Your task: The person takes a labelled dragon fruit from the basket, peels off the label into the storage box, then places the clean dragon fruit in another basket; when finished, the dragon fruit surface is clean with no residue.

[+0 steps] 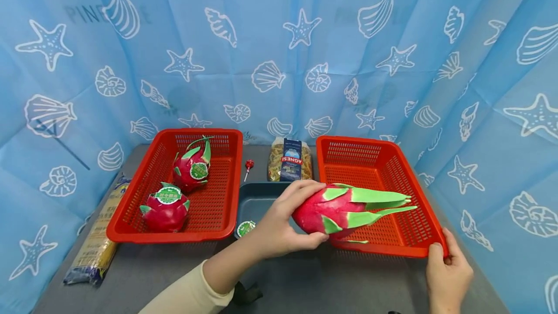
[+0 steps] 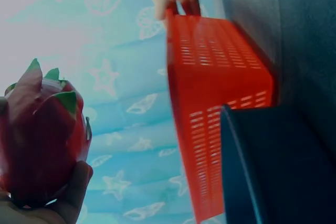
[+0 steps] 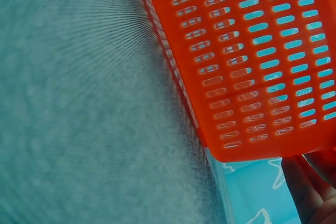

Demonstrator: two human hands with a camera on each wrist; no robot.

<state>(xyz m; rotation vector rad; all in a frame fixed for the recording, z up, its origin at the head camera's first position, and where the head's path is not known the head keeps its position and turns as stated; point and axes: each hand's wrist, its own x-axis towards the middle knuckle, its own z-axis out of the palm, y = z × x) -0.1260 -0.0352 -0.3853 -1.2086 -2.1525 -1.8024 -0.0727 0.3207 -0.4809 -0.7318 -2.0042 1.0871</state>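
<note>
The left hand (image 1: 279, 227) curled round a dragon fruit (image 1: 335, 212), held above the near left corner of the right basket (image 1: 383, 168); the right hand (image 1: 446, 268) pinched that basket's near right corner. The grip covered only the fruit's blunt end; it could probably roll out and hit the rim.

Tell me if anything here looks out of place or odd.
One thing: a loose round green sticker lies in the dark tray, off any fruit, and the dragon fruit in the left hand shows no sticker.

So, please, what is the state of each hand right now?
Left hand: holds the dragon fruit above the right basket.
Right hand: grips that basket's near corner.
</note>
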